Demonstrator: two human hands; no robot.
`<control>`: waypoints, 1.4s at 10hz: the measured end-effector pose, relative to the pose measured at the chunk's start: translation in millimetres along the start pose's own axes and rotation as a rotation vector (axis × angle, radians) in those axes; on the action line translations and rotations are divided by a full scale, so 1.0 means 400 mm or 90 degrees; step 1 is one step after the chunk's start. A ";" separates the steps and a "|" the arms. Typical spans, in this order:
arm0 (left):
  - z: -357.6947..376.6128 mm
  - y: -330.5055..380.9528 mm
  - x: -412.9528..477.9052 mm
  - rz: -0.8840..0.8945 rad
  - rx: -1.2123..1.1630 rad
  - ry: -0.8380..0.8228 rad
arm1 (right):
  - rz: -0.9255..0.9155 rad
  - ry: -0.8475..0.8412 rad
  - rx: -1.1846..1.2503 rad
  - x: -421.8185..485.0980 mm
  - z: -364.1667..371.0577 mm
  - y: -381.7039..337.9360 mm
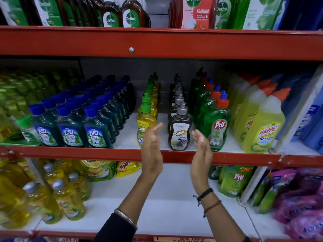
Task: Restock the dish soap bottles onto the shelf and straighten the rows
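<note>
On the middle shelf (129, 135) a row of grey Patanjali Super dish soap bottles (180, 131) runs from front to back. A row of yellow Super bottles with green caps (144, 122) stands to its left, and green Pril bottles (215, 126) to its right. My left hand (152, 149) is raised flat and open between the yellow and grey rows, partly covering the front yellow bottle. My right hand (201, 147) is open between the front grey bottle and the front Pril bottle. Neither hand holds anything.
Blue-capped Lizol bottles (71, 130) fill the left of the shelf, yellow Harpic bottles (262, 130) the right. Red shelf rails (122, 153) cross in front. The lower shelf holds yellow dish soap bottles (68, 199), a Pril pouch (234, 180) and pink packets (300, 198). Dettol bottles stand above.
</note>
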State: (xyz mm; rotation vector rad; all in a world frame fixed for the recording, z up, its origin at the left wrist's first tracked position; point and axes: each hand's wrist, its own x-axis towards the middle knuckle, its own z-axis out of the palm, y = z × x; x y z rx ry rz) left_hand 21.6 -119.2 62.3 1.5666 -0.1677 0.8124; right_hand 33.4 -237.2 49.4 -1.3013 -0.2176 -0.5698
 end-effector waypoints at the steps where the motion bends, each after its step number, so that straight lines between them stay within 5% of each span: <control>1: -0.054 -0.009 0.020 0.043 -0.017 0.159 | -0.034 -0.074 0.016 -0.074 0.058 0.017; 2: -0.104 -0.017 0.071 -0.030 0.026 0.160 | 0.019 -0.203 0.022 -0.090 0.126 0.016; 4: -0.172 -0.040 0.130 -0.210 0.004 -0.073 | 0.109 -0.215 -0.028 -0.053 0.210 0.027; 5: -0.184 -0.035 0.127 -0.200 -0.008 -0.124 | 0.128 -0.209 -0.028 -0.046 0.216 0.038; 10: -0.217 -0.023 0.098 -0.173 -0.014 -0.130 | 0.227 -0.193 0.088 -0.006 0.210 0.019; 14: -0.208 -0.008 0.090 -0.169 -0.027 -0.092 | 0.137 -0.170 0.064 -0.024 0.189 0.014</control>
